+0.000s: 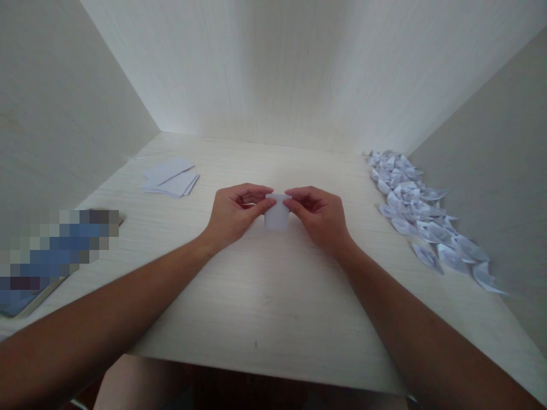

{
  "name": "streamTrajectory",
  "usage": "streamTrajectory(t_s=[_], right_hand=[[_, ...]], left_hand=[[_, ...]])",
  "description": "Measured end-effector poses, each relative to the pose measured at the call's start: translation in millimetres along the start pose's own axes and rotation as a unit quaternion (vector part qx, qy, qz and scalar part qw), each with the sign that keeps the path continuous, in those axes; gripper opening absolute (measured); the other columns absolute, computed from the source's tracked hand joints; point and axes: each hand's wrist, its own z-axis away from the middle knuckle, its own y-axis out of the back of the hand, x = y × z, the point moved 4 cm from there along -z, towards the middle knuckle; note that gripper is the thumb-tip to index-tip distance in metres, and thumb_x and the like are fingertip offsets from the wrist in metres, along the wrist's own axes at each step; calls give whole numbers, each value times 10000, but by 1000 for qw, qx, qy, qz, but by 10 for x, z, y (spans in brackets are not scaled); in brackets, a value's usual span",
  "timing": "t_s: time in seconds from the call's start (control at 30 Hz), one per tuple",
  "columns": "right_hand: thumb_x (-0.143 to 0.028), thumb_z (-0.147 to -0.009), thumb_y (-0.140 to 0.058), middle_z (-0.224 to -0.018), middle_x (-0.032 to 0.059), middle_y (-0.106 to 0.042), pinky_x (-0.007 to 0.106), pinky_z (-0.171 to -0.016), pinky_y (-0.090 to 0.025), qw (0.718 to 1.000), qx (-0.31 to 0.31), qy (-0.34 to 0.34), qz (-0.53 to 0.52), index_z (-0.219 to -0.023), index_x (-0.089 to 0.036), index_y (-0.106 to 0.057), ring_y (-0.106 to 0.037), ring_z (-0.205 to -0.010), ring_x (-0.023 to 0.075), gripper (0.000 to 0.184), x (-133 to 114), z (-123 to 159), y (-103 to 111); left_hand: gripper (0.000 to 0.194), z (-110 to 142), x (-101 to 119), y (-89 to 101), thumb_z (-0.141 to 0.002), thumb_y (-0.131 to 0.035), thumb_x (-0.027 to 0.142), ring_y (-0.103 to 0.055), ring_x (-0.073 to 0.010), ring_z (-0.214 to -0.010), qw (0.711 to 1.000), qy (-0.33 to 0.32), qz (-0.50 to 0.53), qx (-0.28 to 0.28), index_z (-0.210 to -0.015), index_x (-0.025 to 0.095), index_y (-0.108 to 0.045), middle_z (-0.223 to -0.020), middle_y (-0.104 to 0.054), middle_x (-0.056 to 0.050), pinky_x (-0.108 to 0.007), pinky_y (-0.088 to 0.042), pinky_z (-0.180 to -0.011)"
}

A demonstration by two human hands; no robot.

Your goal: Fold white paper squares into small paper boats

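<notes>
A small white sheet of paper (pixel 277 216) is held up over the middle of the table, its top edge pinched at both corners. My left hand (pixel 239 210) grips the left corner between thumb and fingertips. At the right corner, my right hand (pixel 318 213) has the same kind of pinch. The paper's lower part hangs between the hands and looks slightly blurred. Whether it is folded along the top, I cannot tell.
Flat white paper sheets (pixel 171 179) lie in a loose stack at the back left. Along the right wall spreads a pile of folded paper boats (pixel 410 199). A pixelated flat object (pixel 64 250) lies at left. Walls enclose the table (pixel 265 319) on three sides.
</notes>
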Motion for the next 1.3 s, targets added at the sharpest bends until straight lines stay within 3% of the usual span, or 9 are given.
streamTrajectory(t_s=[0.47, 1.3], right_hand=[[-291, -744, -869, -820, 23, -800, 315, -734, -625, 999, 4, -34, -37, -932, -191, -800, -741, -741, 158, 223, -1, -4, -3], [-298, -720, -892, -821, 30, -807, 344, -761, -644, 997, 16, -57, -52, -896, -202, -799, -761, -764, 179, 222, -60, 4, 14]], left_hand=[[305, -29, 9, 11, -645, -951, 265, -762, -170, -694, 998, 11, 54, -25, -889, 138, -820, -761, -806, -48, -283, -653, -669], [298, -31, -14, -1, -642, -952, 245, -776, -183, -713, 995, 35, 89, -36, -888, 138, -822, -786, -820, -61, -298, -662, -686]])
